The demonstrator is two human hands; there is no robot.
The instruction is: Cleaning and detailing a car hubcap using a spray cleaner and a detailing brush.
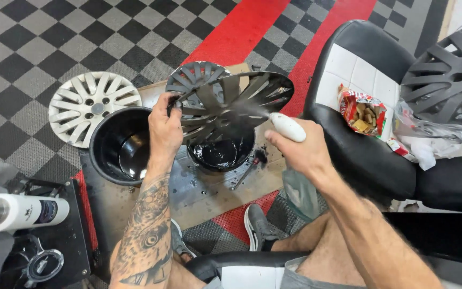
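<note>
My left hand [165, 128] grips the rim of a black plastic hubcap [236, 99], tilted over a small black bowl of dark liquid [221, 153]. My right hand [300, 150] holds a spray bottle with a white nozzle [287, 127] aimed at the hubcap, and a fine mist shows between them. A second dark hubcap [196, 75] lies just behind on a sheet of cardboard [204, 190].
An empty black bucket [120, 144] stands left of the bowl. A silver hubcap [93, 104] lies on the checkered floor. A black seat [370, 155] at right carries a snack bag [362, 111], rags and another dark hubcap [450, 75]. A white canister [20, 212] lies lower left.
</note>
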